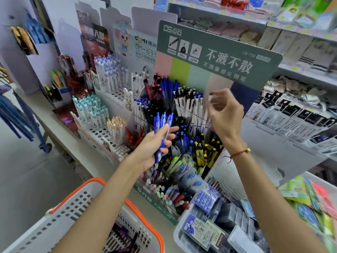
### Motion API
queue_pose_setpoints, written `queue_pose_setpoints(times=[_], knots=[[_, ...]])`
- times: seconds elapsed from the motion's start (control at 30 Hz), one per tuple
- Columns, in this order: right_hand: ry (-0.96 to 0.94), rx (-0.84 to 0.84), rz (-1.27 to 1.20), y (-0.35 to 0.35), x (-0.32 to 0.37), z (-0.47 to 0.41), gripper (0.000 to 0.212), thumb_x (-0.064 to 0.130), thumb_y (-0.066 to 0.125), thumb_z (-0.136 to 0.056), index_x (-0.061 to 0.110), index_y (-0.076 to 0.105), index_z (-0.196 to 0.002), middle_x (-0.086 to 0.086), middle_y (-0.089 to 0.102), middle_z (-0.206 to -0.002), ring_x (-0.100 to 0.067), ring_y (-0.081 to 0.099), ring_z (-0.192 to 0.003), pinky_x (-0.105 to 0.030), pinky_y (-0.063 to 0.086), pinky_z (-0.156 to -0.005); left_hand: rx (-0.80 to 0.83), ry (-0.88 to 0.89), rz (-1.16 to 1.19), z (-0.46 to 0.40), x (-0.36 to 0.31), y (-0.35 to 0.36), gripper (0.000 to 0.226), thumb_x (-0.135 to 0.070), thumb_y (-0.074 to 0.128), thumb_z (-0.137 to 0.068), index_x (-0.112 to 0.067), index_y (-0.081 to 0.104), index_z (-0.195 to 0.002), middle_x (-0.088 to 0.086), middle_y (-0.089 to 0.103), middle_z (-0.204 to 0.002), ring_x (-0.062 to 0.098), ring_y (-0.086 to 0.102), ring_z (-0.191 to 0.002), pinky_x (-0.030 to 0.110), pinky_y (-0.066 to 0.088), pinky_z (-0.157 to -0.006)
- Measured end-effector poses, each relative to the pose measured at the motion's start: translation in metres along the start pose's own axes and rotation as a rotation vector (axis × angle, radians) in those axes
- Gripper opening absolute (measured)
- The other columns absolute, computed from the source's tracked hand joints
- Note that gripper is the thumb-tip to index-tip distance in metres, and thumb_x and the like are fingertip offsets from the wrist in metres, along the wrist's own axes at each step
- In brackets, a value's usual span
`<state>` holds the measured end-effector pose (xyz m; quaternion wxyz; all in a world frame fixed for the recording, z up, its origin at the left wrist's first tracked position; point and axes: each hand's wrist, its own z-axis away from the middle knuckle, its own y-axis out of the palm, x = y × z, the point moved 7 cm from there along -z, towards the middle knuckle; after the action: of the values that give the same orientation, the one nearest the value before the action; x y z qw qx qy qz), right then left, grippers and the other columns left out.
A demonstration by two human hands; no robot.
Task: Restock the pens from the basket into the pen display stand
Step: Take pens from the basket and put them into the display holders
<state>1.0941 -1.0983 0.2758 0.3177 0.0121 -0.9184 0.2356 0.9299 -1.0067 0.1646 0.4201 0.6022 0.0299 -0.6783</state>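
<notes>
**Pen Transfer: Bundle Held, Single Pen at the Stand**

The blue pens (161, 125) stood as a small bundle in the left hand (155, 145), clicker ends up, fingers curled round the barrels. This grip was clamped on the bundle, probably to keep stock ready beside the stand. The right hand (225, 114) was raised over the pen display stand (184, 110), fingertips pinching what appeared to be a single clear-barrelled pen; motion blur prevented confirmation. The stand's compartments already held upright pens sorted by colour. The basket (102, 181), orange-rimmed, sat below the left forearm with further stock visible inside. Neighbouring displays occupied the surface (60, 136) to the left.
</notes>
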Motion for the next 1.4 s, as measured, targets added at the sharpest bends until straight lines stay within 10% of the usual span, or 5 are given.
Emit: queue_pose_setpoints(times=[0.3, 0.5, 0.87, 1.0, 1.4], knots=[[-0.022, 0.095, 0.235, 0.014, 0.025, 0.003, 0.015, 0.025, 0.062, -0.091, 0.018, 0.066, -0.104, 0.003, 0.062, -0.091, -0.014, 0.056, -0.077, -0.026, 0.041, -0.062, -0.037, 0.018, -0.078, 0.006, -0.004, -0.007, 0.015, -0.018, 0.041, -0.102, -0.012, 0.054, -0.102, -0.006, 0.057, -0.066, 0.003, 0.041, -0.046, 0.014, 0.027, -0.034], [0.32, 0.646, -0.147, 0.071, 0.023, 0.048, 0.034, 0.033, 0.065, -0.091, 0.016, 0.063, -0.12, 0.001, 0.07, -0.103, -0.009, 0.066, -0.088, -0.019, 0.052, -0.072, 0.005, 0.026, -0.128, 0.009, -0.004, -0.004, 0.021, -0.025, 0.045, -0.103, -0.018, 0.062, -0.113, -0.005, 0.075, -0.088, 0.004, 0.068, -0.069, 0.018, 0.053, -0.054], [0.419, 0.122, -0.443, 0.025, 0.004, 0.035, 0.02, 0.013, 0.068, -0.089, 0.024, 0.056, -0.1, -0.004, 0.067, -0.1, -0.014, 0.068, -0.088, -0.031, 0.058, -0.078, 0.048, 0.098, -0.128, 0.008, -0.009, -0.012, 0.032, -0.025, 0.04, -0.104, -0.019, 0.053, -0.132, 0.001, 0.071, -0.117, 0.016, 0.069, -0.103, 0.033, 0.057, -0.086], [0.248, -0.183, -0.376, -0.015, 0.006, 0.03, 0.022, 0.009, 0.065, -0.091, 0.011, 0.054, -0.11, 0.004, 0.063, -0.087, -0.005, 0.064, -0.079, -0.025, 0.055, -0.076, -0.022, 0.088, -0.088, 0.004, -0.005, -0.022, 0.03, -0.025, 0.042, -0.104, -0.023, 0.055, -0.13, -0.005, 0.067, -0.088, 0.005, 0.064, -0.067, 0.02, 0.054, -0.062], [0.006, 0.129, -0.033, 0.01, 0.01, 0.049, 0.022, 0.013, 0.071, -0.088, 0.013, 0.063, -0.108, 0.001, 0.071, -0.089, -0.006, 0.066, -0.075, -0.016, 0.054, -0.068, 0.022, 0.024, -0.075, 0.001, 0.003, -0.011, 0.023, -0.018, 0.04, -0.104, -0.016, 0.058, -0.12, -0.01, 0.039, -0.059, 0.001, 0.029, -0.041, 0.013, 0.022, -0.036]])
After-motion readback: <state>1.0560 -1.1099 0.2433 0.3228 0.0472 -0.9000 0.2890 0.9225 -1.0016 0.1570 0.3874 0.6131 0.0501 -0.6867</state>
